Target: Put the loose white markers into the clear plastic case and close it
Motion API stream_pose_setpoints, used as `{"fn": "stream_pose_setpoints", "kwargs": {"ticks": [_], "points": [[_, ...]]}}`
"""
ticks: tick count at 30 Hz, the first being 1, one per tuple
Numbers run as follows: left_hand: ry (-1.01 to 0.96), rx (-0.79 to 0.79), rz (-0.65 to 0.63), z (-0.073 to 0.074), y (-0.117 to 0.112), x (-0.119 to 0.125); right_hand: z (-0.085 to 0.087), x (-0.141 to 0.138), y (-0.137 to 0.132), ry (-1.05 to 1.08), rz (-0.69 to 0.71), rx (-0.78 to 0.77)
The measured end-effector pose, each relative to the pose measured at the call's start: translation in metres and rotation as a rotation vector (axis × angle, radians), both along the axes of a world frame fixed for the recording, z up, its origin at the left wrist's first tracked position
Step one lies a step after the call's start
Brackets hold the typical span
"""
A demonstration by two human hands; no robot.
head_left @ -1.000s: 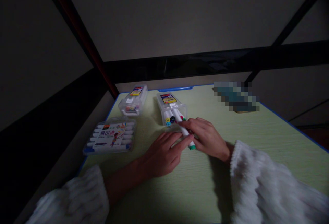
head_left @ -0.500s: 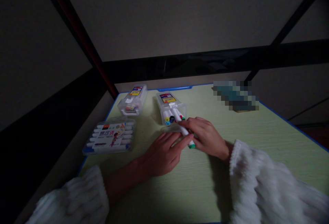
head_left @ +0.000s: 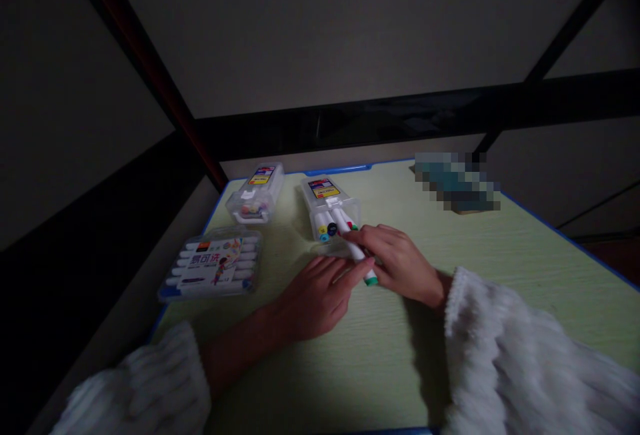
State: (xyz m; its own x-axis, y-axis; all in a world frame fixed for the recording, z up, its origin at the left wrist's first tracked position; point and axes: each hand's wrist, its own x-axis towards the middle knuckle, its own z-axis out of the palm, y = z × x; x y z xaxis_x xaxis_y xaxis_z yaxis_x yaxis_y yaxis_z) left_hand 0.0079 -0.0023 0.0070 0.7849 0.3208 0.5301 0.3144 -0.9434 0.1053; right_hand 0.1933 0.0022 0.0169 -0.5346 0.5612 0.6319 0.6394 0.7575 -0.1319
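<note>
A white marker with a green cap [head_left: 363, 265] lies slanted on the pale green table [head_left: 500, 268], one end at the mouth of an open clear marker case [head_left: 327, 212]. My right hand [head_left: 400, 265] is closed round that marker from the right. My left hand [head_left: 317, 295] rests flat beside it, fingers stretched out and touching the marker's shaft and the case's lid. Several more markers with coloured ends show inside the case.
A closed clear case of markers [head_left: 255, 196] lies at the table's far left corner. A flat pack of markers [head_left: 213, 267] lies near the left edge. A blurred dark object [head_left: 457, 185] sits at the far right. Dark bed-frame bars cross behind.
Both hands stay on the marker at the case's mouth; the view has drifted slightly, and nothing has plainly moved.
</note>
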Motion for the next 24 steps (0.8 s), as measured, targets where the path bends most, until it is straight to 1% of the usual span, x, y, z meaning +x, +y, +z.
{"fn": "stream_pose_setpoints", "kwargs": {"ticks": [4,11,17,24], "points": [[0.010,-0.001,0.005,0.0000,0.0000,0.0002,-0.0001,-0.0001,0.0001,0.000,-0.004,-0.032],[0.026,-0.020,0.006,-0.0002,0.0002,0.0006,0.0002,-0.0002,-0.0001,-0.006,-0.008,-0.037],[0.008,0.002,-0.002,0.0005,0.0006,0.0014,0.0008,-0.0006,-0.0001,-0.007,-0.008,-0.025],[0.029,-0.016,0.003,0.0011,0.0003,0.0005,-0.0006,-0.0003,0.0003,-0.012,-0.006,-0.048]]}}
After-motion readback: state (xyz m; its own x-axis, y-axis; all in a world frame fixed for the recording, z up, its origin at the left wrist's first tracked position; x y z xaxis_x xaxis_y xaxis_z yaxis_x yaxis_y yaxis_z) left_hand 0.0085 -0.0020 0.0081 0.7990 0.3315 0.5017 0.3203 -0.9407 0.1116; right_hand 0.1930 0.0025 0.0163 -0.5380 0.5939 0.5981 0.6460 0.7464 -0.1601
